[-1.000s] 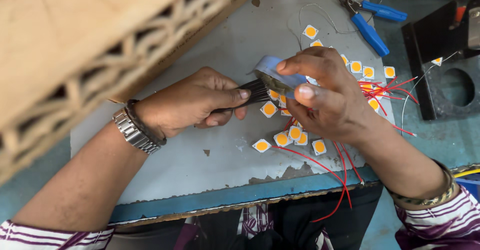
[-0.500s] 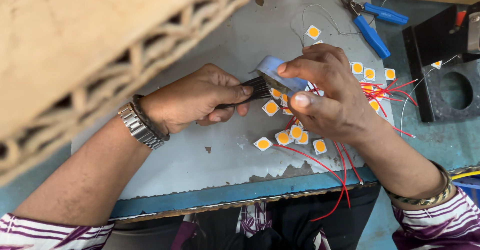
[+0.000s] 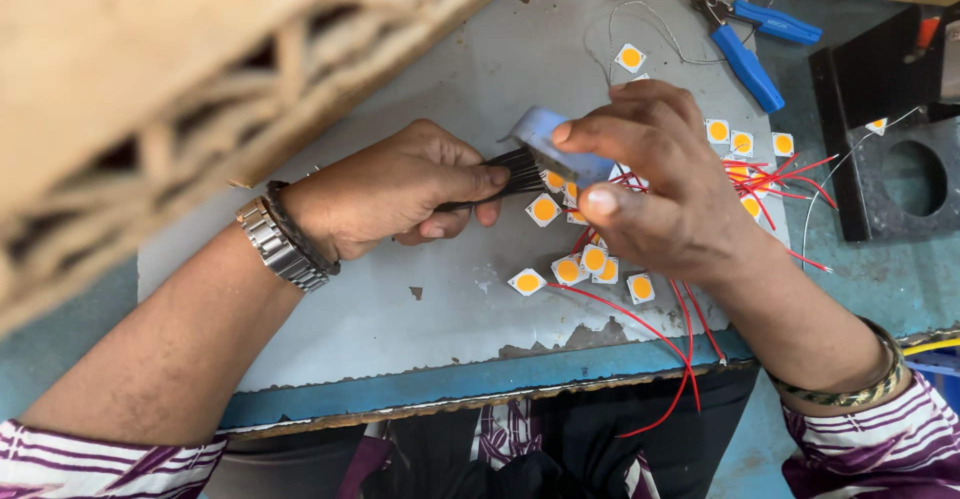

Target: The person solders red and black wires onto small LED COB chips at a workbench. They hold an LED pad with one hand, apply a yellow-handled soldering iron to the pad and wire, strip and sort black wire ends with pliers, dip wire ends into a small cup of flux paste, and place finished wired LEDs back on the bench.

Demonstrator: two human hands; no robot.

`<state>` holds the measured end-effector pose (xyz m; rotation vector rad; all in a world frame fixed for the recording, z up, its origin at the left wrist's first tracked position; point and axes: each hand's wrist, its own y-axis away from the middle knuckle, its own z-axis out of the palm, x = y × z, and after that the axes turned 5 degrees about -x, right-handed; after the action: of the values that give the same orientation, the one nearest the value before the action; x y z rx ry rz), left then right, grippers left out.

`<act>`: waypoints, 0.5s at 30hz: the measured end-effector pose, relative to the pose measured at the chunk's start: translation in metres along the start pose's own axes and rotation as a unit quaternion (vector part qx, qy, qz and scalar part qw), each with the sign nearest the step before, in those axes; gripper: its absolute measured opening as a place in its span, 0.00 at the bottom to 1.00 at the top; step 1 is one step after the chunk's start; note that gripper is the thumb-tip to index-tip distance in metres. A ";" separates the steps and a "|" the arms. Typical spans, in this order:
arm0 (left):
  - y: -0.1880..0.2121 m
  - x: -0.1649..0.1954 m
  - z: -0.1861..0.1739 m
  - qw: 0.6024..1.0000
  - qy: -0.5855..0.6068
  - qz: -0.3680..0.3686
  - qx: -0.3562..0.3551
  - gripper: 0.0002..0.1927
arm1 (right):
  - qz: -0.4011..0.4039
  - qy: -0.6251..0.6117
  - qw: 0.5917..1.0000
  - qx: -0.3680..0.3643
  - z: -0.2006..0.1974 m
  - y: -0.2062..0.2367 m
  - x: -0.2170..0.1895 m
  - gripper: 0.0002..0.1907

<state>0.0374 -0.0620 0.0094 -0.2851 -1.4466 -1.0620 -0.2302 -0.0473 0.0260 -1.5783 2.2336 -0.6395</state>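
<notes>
Black wire bundle (image 3: 520, 171) between both hands

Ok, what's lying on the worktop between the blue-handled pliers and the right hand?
In the head view, one square chip with a yellow centre and a loop of thin grey wire lie between the blue-handled pliers and the right hand.

A bundle of thin black wires (image 3: 515, 172) is lying level above the grey work surface, its tip meeting a small pale-blue strip (image 3: 556, 146) that is tilting above yellow-centred square chips.

A silver metal watch (image 3: 280, 247) with a dark band beside it is worn on the left wrist, a beaded bracelet (image 3: 850, 391) on the right; purple-and-white striped sleeves (image 3: 870, 449) are seen.
</notes>
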 end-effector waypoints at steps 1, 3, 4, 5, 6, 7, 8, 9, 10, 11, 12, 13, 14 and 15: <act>0.000 0.000 0.000 1.000 0.001 0.001 -0.003 0.20 | 0.000 0.003 1.000 0.004 -0.001 0.000 0.002 0.45; 0.000 0.000 0.000 1.000 0.000 0.002 -0.004 0.20 | 0.010 0.003 1.000 0.005 -0.003 0.001 0.004 0.46; 0.000 0.000 0.000 1.000 -0.001 0.001 -0.003 0.20 | 0.015 0.002 1.000 0.006 -0.003 0.001 0.004 0.47; 0.000 0.001 0.000 1.000 -0.002 0.000 -0.002 0.19 | 0.016 0.004 1.000 0.006 -0.004 0.002 0.005 0.47; 0.000 0.001 0.001 1.000 -0.004 -0.001 0.000 0.19 | 0.017 0.005 1.000 0.006 -0.004 0.003 0.005 0.48; 0.000 0.001 0.001 1.000 -0.006 -0.001 0.002 0.19 | 0.018 0.007 1.000 0.005 -0.004 0.003 0.005 0.48; 0.000 0.001 0.002 1.000 -0.008 -0.002 0.004 0.19 | 0.018 0.008 1.000 0.005 -0.004 0.004 0.005 0.48; 0.000 0.002 0.002 1.000 -0.012 -0.004 0.006 0.19 | 0.018 0.009 1.000 0.004 -0.004 0.004 0.004 0.48; 0.000 0.002 0.003 1.000 -0.017 -0.007 0.008 0.19 | 0.018 0.010 1.000 0.004 -0.003 0.004 0.004 0.48; 0.000 0.003 0.004 1.000 -0.021 -0.009 0.010 0.20 | 0.014 0.010 1.000 0.004 -0.003 0.004 0.004 0.48; 0.000 0.003 0.004 1.000 -0.026 -0.007 0.009 0.20 | 0.009 0.010 1.000 0.004 -0.002 0.005 0.003 0.48; 0.000 0.003 0.005 0.999 -0.031 -0.004 0.008 0.20 | 0.005 0.010 1.000 0.004 -0.002 0.005 0.003 0.48; 0.000 0.003 0.006 0.999 -0.035 -0.002 0.007 0.19 | 0.004 0.010 1.000 0.004 -0.001 0.005 0.002 0.48; -0.001 0.003 0.007 0.999 -0.044 0.002 0.009 0.20 | 0.004 0.010 1.000 0.004 0.000 0.005 0.002 0.49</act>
<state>0.0318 -0.0587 0.0133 -0.3241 -1.5334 -1.0434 -0.2347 -0.0478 0.0238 -1.5656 2.2485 -0.6641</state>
